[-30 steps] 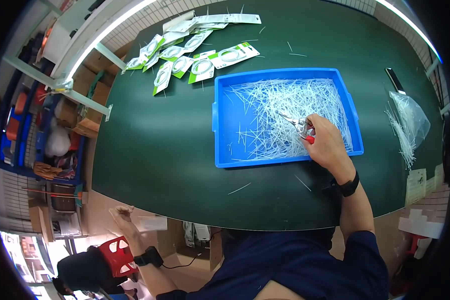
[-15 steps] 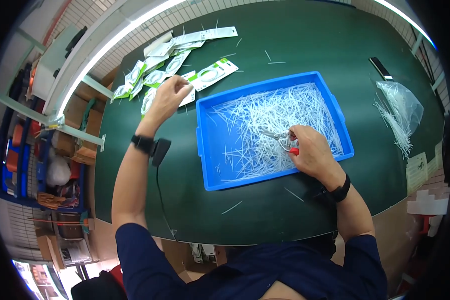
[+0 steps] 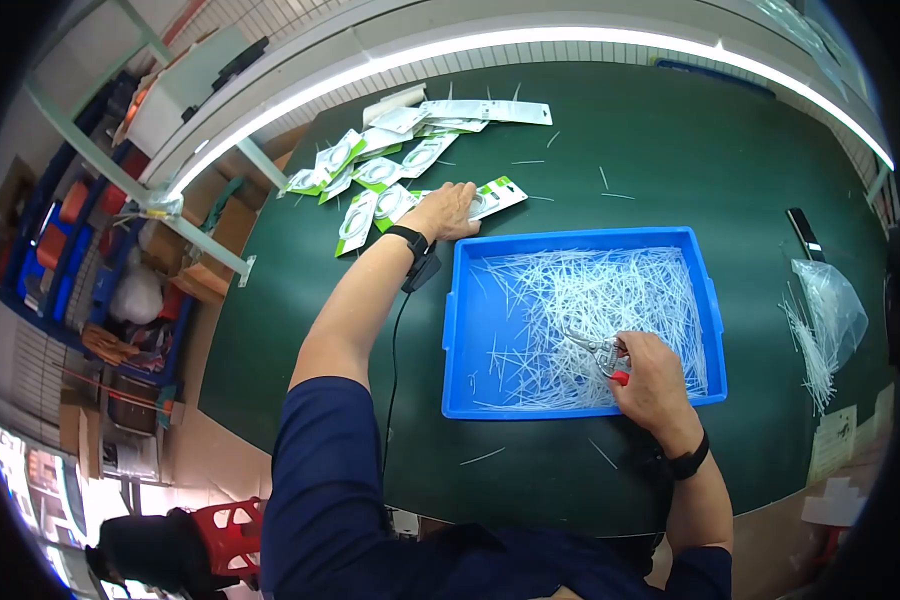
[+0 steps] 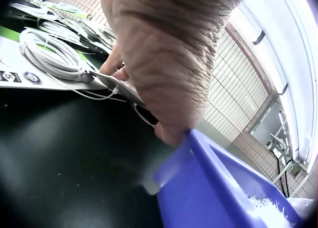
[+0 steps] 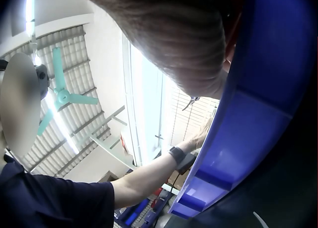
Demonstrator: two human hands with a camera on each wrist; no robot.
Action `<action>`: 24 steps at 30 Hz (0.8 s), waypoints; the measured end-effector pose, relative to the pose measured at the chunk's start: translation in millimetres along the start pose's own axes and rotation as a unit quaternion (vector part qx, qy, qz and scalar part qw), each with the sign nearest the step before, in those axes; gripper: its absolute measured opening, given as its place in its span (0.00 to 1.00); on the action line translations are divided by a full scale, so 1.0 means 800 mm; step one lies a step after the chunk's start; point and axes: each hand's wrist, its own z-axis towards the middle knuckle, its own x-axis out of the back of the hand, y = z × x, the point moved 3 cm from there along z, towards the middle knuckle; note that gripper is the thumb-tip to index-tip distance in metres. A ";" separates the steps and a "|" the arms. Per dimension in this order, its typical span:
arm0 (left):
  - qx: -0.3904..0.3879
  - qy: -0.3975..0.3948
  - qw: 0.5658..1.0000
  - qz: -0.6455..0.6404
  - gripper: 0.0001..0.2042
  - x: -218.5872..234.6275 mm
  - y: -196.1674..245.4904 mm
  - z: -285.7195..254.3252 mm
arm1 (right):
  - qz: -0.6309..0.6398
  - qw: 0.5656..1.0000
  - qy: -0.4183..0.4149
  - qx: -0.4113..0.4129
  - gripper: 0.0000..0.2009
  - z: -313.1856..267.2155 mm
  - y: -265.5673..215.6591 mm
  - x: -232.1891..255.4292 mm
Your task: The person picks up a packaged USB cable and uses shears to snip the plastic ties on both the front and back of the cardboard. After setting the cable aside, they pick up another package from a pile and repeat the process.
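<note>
Green table [image 3: 270, 330]: left hand [image 3: 446, 210] over card [image 3: 502, 196], near tray rim [image 3: 575, 236].

The tray [image 3: 478, 340] is blue, the strips [image 3: 620, 295] white, the pliers [image 3: 600, 351] silver-and-red, the cards [image 3: 500, 196] white-and-green.

The sleeves [image 3: 325, 450] are short and navy, the wrist straps [image 3: 690, 461] black, one with a cable [image 3: 394, 360].
</note>
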 end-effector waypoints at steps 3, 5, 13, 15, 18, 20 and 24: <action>0.035 -0.011 0.999 -0.023 0.33 0.013 -0.010 -0.068 | -0.007 1.000 -0.005 -0.004 0.21 0.001 -0.001 -0.002; 0.054 -0.014 0.998 -0.033 0.32 0.012 -0.016 -0.114 | -0.012 1.000 -0.002 -0.012 0.22 -0.001 0.000 -0.003; 0.027 0.185 0.982 -0.012 0.20 0.035 -0.034 -0.233 | 0.019 0.998 0.045 0.040 0.27 -0.003 -0.004 -0.001; 0.123 0.253 0.959 -0.044 0.17 0.069 -0.021 -0.256 | 0.054 0.996 0.059 0.043 0.28 -0.001 -0.014 0.008; 0.154 0.354 0.873 -0.297 0.15 0.092 0.012 -0.280 | 0.123 0.988 0.088 0.035 0.30 0.001 -0.030 0.026; 0.137 0.388 0.747 -0.523 0.15 0.091 0.049 -0.290 | 0.182 0.979 0.092 0.026 0.31 -0.002 -0.037 0.033; 0.081 0.366 0.548 -0.748 0.18 0.088 0.162 -0.288 | 0.202 0.977 0.059 -0.022 0.33 -0.011 -0.059 0.043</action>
